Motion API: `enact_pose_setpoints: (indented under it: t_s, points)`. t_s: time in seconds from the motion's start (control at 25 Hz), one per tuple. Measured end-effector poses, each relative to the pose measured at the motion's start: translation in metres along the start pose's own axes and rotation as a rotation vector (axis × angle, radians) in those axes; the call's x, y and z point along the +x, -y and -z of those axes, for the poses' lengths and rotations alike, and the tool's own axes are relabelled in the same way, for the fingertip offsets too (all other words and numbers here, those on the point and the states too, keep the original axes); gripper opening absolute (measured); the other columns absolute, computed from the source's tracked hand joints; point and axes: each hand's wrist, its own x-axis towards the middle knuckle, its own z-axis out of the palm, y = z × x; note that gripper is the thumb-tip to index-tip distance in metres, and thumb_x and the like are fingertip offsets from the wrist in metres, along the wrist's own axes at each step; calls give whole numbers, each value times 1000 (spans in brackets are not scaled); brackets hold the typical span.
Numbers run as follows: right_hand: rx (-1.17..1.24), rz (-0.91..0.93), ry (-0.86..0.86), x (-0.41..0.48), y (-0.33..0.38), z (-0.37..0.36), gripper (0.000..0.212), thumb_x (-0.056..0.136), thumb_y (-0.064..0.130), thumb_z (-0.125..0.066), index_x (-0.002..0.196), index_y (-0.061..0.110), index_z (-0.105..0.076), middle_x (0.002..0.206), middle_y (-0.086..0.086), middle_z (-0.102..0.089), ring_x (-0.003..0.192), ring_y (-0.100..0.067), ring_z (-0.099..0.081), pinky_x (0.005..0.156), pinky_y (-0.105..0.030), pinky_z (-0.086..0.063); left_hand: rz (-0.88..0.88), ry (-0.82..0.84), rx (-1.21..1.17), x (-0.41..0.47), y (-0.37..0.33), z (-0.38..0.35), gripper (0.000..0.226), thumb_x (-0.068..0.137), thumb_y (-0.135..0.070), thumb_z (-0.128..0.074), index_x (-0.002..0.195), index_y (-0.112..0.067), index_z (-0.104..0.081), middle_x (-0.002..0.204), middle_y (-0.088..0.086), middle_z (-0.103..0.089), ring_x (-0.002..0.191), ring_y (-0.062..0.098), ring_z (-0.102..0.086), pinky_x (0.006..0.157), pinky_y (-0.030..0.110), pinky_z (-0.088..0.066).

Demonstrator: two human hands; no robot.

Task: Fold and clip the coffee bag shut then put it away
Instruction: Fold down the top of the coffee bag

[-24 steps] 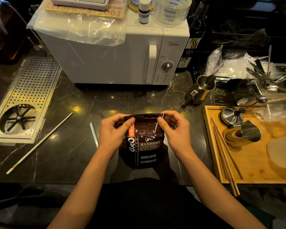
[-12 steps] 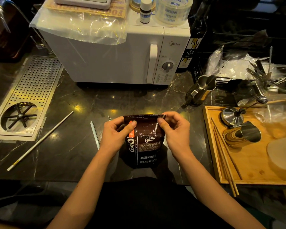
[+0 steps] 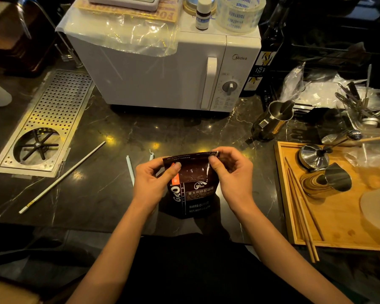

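A dark brown coffee bag (image 3: 192,189) with white and orange print stands upright on the black marble counter (image 3: 110,181), near its front edge. My left hand (image 3: 150,183) pinches the bag's top left corner, thumb on the front. At the top right corner, my right hand (image 3: 230,174) grips the flattened top strip. A pale green bag clip (image 3: 130,170), a long thin bar, lies on the counter just left of my left hand; part of it shows behind the hand.
A white microwave (image 3: 162,71) stands behind the bag. A perforated steel drip tray (image 3: 48,119) is at the left, with a white rod (image 3: 62,178) lying beside it. A steel pitcher (image 3: 272,121) and a wooden tray (image 3: 329,216) with chopsticks and metal tools are at the right.
Both hands stay on the bag's top. The top strip looks slightly more flattened and tilted toward me. The view has shifted a little.
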Motion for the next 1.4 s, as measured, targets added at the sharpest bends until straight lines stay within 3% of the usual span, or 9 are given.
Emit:
enact_pose_setpoints:
  t_s: [0.12, 0.4, 0.52, 0.68, 0.84, 0.92, 1.08, 1.24, 1.4]
  points:
    - [-3, 19, 17, -4, 3, -3, 26, 86, 3, -67, 89, 29, -67, 86, 4, -71, 86, -15, -70, 83, -32, -57, -19, -32, -1, -7, -4, 2, 24, 83, 0, -68, 90, -22, -73, 84, -12, -77, 85, 5, -72, 72, 18, -55]
    - [13, 58, 87, -7, 11, -16, 26, 86, 1, -67, 89, 27, -68, 88, -3, -72, 88, -21, -70, 86, -42, -58, -55, -124, 0, -18, -5, 19, 19, 81, -8, -72, 96, -19, -75, 90, -5, -78, 90, 11, -71, 76, 24, -55]
    - [36, 77, 134, -8, 17, -27, 23, 86, 0, -67, 90, 22, -68, 86, -1, -71, 86, -16, -69, 86, -39, -58, -87, -171, -5, -23, -11, 31, 20, 77, -19, -73, 94, -28, -76, 90, -7, -77, 92, 12, -71, 79, 26, -56]
    - [73, 132, 205, -9, 29, -47, 22, 86, -1, -67, 92, 21, -68, 85, 5, -70, 84, -11, -68, 83, -32, -56, -136, -238, 18, -27, -18, 53, 26, 81, -7, -72, 98, -25, -75, 90, -8, -77, 92, 9, -70, 79, 23, -54]
    - [101, 226, 327, -10, 42, -69, 19, 89, 6, -66, 104, 17, -68, 103, 1, -71, 100, -15, -69, 89, -32, -56, -216, -342, 57, -34, -37, 76, 25, 82, 1, -69, 106, -9, -71, 83, -17, -75, 85, 1, -69, 75, 16, -53]
    - [96, 235, 357, -10, 45, -80, 21, 92, 10, -63, 111, 18, -65, 110, 0, -70, 105, -13, -66, 91, -27, -54, -253, -385, 27, -38, -45, 90, 23, 82, -1, -68, 96, -18, -75, 80, -18, -75, 81, -1, -68, 73, 17, -54]
    - [-3, 173, 391, -7, 32, -101, 22, 94, 16, -61, 115, 24, -61, 110, 7, -66, 104, -2, -63, 89, -18, -51, -274, -469, -59, -46, -48, 127, 24, 79, -12, -69, 83, -34, -77, 80, -16, -75, 83, 4, -67, 77, 23, -56]
    - [-189, 26, 412, -5, 2, -116, 24, 91, 23, -65, 115, 21, -61, 109, 2, -65, 93, -3, -62, 78, -15, -49, -258, -577, -75, -50, -39, 152, 32, 84, -1, -67, 84, -31, -78, 80, -15, -75, 82, 3, -68, 77, 22, -56]
    - [-424, -49, 479, -5, -27, -134, 35, 85, 35, -71, 116, 21, -61, 101, -3, -62, 75, -6, -59, 65, -12, -45, -232, -630, -119, -54, -33, 172, 17, 78, -12, -73, 88, -25, -78, 83, -11, -76, 85, 9, -68, 79, 28, -57]
